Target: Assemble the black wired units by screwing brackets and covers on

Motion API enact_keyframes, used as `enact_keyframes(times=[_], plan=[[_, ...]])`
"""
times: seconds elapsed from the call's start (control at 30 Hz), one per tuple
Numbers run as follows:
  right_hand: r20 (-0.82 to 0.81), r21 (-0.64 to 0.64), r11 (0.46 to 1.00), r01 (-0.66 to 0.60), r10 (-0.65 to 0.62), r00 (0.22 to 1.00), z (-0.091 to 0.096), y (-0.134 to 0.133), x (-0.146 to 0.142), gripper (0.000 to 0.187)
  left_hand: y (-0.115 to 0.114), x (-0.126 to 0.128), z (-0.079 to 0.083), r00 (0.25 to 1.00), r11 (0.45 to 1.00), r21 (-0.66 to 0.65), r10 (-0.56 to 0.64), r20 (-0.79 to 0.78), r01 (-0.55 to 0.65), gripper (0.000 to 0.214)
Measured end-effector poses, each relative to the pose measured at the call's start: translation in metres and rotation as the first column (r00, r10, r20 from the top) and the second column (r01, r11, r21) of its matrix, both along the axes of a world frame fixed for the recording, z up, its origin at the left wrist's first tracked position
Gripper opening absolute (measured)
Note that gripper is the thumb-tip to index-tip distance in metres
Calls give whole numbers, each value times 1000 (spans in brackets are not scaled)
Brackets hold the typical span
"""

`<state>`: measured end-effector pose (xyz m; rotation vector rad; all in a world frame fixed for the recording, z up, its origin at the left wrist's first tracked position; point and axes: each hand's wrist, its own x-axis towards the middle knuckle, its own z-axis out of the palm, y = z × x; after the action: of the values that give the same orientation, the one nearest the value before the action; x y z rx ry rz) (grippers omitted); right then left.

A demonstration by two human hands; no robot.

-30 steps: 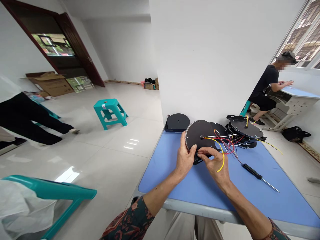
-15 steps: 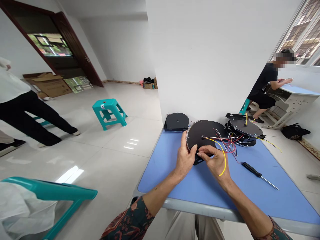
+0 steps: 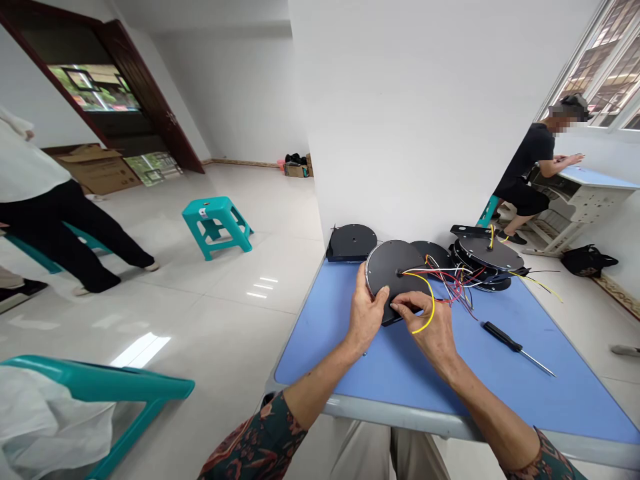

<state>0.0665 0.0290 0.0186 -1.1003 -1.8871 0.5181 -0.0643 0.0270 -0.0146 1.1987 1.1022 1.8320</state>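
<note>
My left hand (image 3: pixel 367 310) is closed around the left edge of a round black disc unit (image 3: pixel 395 263), which is held tilted above the table. Its thumb presses on the disc's lower front. White, red and yellow wires come out of a hole at the disc's centre. The fingertips of my right hand (image 3: pixel 430 327) are pinched together at the unit's lower edge; whatever lies between them is hidden. A yellow wire (image 3: pixel 432 300) curves across the back of that hand. A tiny shiny piece (image 3: pixel 365 354) lies on the table beside my left wrist.
On the blue table (image 3: pixel 490 400) lies a black-handled screwdriver (image 3: pixel 503 336). More black disc units (image 3: pixel 354 240) stand along the wall, with a stack (image 3: pixel 490 257) at the right. Green stools (image 3: pixel 217 213) stand on the floor. One person stands at left; another sits at a desk (image 3: pixel 595 190).
Both hands and the disc unit have shifted slightly left. The yellow wire has swung left, and the tiny piece on the table now shows beside my left wrist.
</note>
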Motion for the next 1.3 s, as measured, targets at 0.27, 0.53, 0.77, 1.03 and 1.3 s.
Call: enact_keyframes(times=[0.27, 0.53, 0.77, 1.03, 1.3], plan=[[47, -70, 997, -19, 22, 999, 2, 2, 1, 16, 2, -1, 0, 999, 1000, -25, -8, 54, 9, 70], [22, -15, 1000, -11, 11, 1000, 1, 2, 3, 14, 1, -1, 5, 988, 997, -49, -46, 147, 54, 66], [-101, 283, 958, 54, -26, 995, -1, 4, 20, 14, 5, -6, 3, 977, 999, -23, -37, 212, 43, 65], [711, 235, 895, 379, -424, 560, -4, 1, 132, 15, 7, -8, 0, 970, 1000, -11, -19, 241, 22, 67], [797, 179, 931, 319, -328, 507, -18, -18, 164, 12, 7, -9, 0, 967, 1000, -13, -14, 253, 18, 70]])
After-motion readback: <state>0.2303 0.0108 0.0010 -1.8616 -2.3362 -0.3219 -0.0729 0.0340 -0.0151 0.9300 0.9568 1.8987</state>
